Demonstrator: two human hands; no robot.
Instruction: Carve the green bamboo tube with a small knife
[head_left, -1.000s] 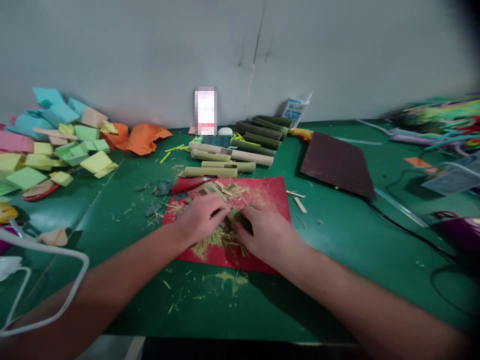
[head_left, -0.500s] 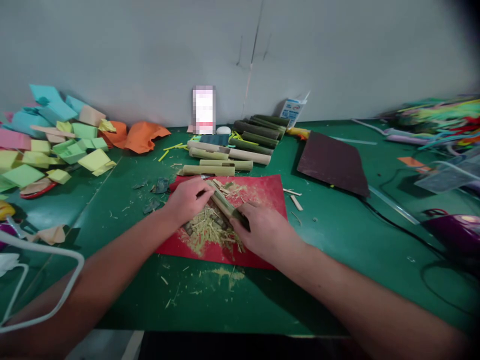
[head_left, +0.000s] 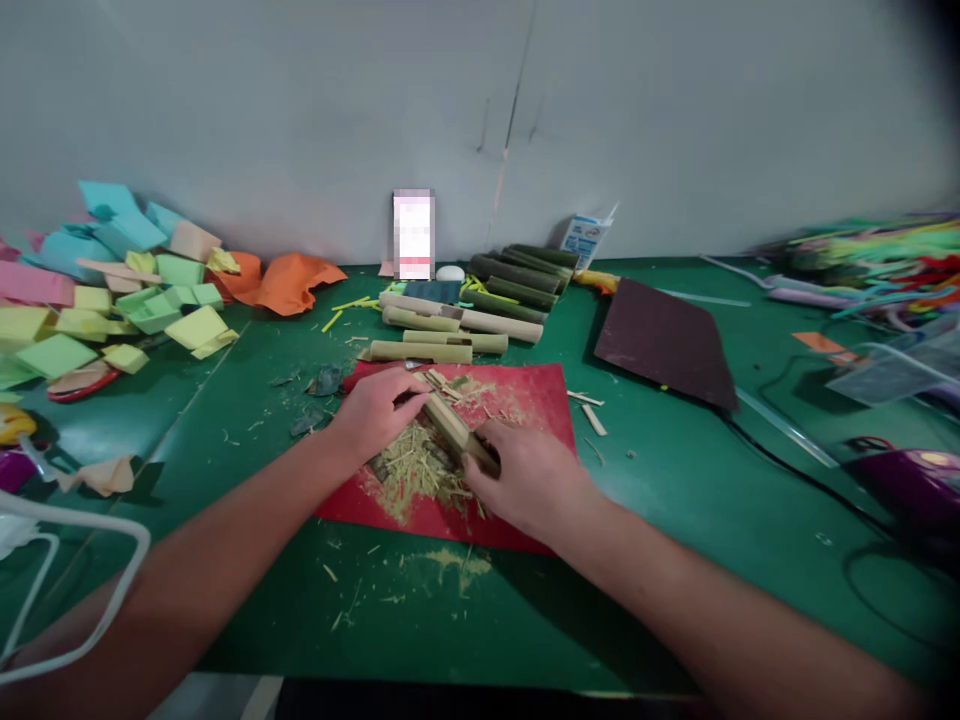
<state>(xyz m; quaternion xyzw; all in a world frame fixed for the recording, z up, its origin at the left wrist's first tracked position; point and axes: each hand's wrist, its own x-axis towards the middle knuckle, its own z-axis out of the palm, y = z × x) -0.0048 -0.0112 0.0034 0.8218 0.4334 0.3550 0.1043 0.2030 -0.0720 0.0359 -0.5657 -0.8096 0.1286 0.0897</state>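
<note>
Between my hands a bamboo tube [head_left: 448, 424] slants over the mat, its pale, scraped side facing up. My left hand [head_left: 382, 402] is closed at its far end, thumb and fingers pinched together; whether a small tool sits in them is hidden. Around the near end, my right hand [head_left: 529, 470] is wrapped, with a dark opening showing beside the fingers. Beneath both lies a red mat [head_left: 536, 395], strewn with a heap of bamboo shavings [head_left: 416, 470] and pale dust.
Behind the mat lie several cut bamboo tubes [head_left: 420, 352], with a blurred phone [head_left: 414, 235] upright at the wall. Folded paper pieces [head_left: 56, 355] pile up on the left. On the right are a dark brown board [head_left: 664, 340], a black cable [head_left: 810, 470] and colourful strips [head_left: 870, 250].
The bamboo tube has turned a little in my hands, showing more of its pale side. Both hands keep hold near its ends. The whole view has shifted slightly.
</note>
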